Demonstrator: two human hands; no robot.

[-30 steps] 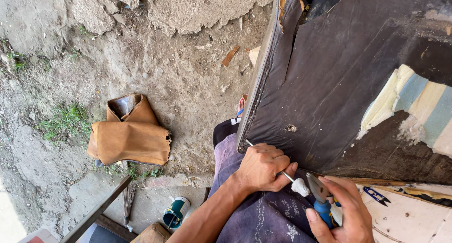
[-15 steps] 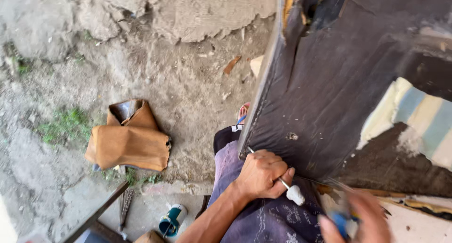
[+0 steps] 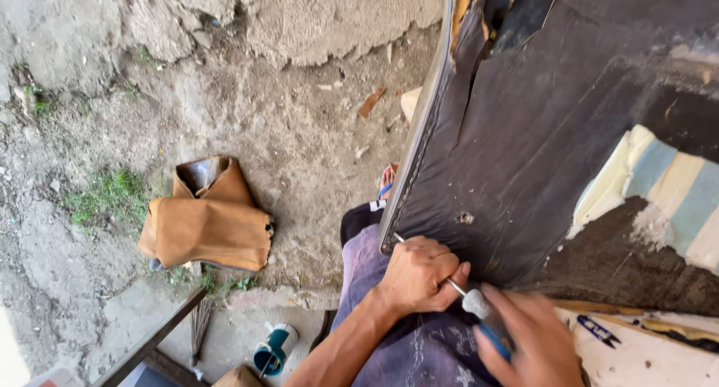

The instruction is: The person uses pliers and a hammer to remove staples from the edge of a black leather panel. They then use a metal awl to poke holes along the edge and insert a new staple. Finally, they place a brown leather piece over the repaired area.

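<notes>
A large panel covered in worn black material (image 3: 539, 147) stands on edge in front of me. My left hand (image 3: 416, 276) is fisted around the thin metal shaft of a screwdriver-like tool whose tip lies at the panel's lower edge. Its whitish handle (image 3: 475, 303) sticks out behind my fist. My right hand (image 3: 528, 342) is just behind that handle, blurred, holding a blue-handled tool (image 3: 496, 340) that looks like pliers. Both hands rest above my lap in purple-grey trousers (image 3: 404, 349).
A folded piece of brown leather (image 3: 206, 226) lies on the rough concrete ground at the left. A teal can (image 3: 273, 349) and a small brush (image 3: 198, 323) are below it. Striped foam (image 3: 659, 185) shows through the torn cover. Small blue clippers (image 3: 597, 329) lie at the right.
My right hand with the blue-handled tool dipped down to the right, then came back up beside the white handle. My left hand kept its grip at the panel's edge.
</notes>
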